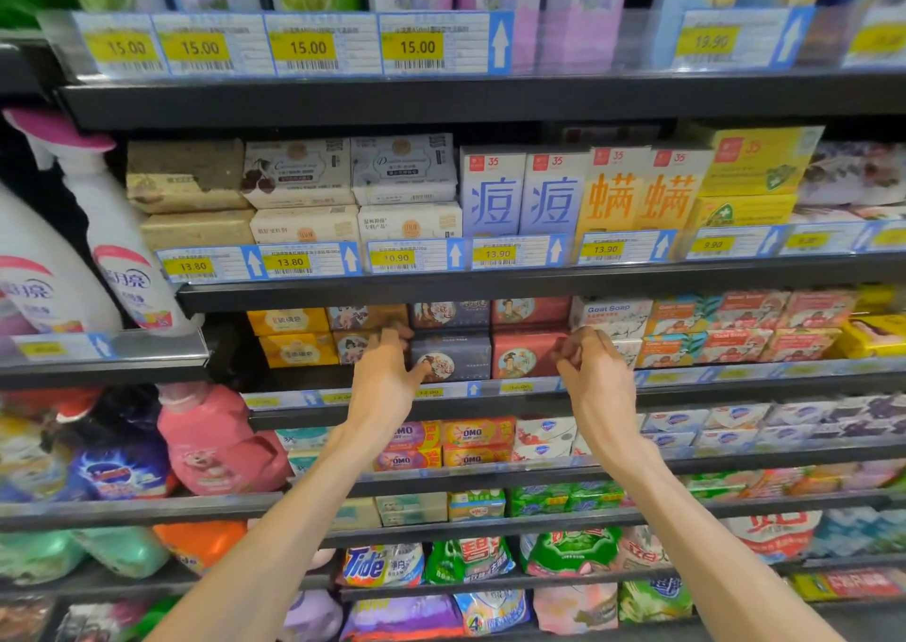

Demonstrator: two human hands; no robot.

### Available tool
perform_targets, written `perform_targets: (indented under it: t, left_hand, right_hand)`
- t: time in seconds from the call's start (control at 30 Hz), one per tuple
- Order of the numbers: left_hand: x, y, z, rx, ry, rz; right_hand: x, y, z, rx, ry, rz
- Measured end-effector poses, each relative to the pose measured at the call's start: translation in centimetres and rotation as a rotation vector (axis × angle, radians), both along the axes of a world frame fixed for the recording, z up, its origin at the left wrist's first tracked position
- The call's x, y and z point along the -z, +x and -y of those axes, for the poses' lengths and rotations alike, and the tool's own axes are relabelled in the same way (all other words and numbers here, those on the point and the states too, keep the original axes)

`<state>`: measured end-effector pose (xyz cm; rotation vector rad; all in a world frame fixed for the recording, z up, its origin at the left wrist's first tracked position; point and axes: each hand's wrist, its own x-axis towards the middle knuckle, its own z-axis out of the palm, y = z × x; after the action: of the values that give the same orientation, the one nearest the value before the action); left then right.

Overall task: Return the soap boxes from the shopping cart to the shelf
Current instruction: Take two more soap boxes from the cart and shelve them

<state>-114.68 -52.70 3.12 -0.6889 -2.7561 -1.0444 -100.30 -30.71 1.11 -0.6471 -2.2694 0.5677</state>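
a supermarket soap aisle is seen from a head-worn camera, with both bare arms stretched forward to the third shelf from the top. at the centre of the view two soap boxes are being handled side by side: a dark blue soap box and, just beside it at 3 o'clock, a red soap box. the left hand is placed at the blue box's 9 o'clock edge, thumb against its front and fingers reaching behind its left side, apparently to steady or square it. the right hand is held at the red box's 3 o'clock edge with fingers curled together; whether the box is truly pinched or only nudged cannot be told. both boxes are set upright, faces outward, in line with matching boxes stacked above at 12 o'clock, presumably so the row reads tidily behind the price tags. the shopping cart is not in view. yellow soap boxes are seen at 9 o'clock, goat soap boxes at 3 o'clock.
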Motion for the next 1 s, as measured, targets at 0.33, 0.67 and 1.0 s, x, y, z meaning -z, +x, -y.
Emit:
perform_targets:
  t: [0.33, 0.67, 1.0]
  left_hand:
    - [-0.4, 3.9, 3.4, -0.007, -0.09, -0.213]
    - [2.1, 9.5, 18.9, -0.174, -0.249, -0.279]
    - [5.5, 17.8, 46.1, -0.507, -0.392, -0.112]
  right_hand:
    - [-1.3, 0.6, 2.0, -0.18, 0.077, 0.031]
    - [0.0, -3.5, 15.2, -0.731, 0.4, 0.114]
    - [-0.2, -5.6, 42.5, -1.152, 0.489, 0.167]
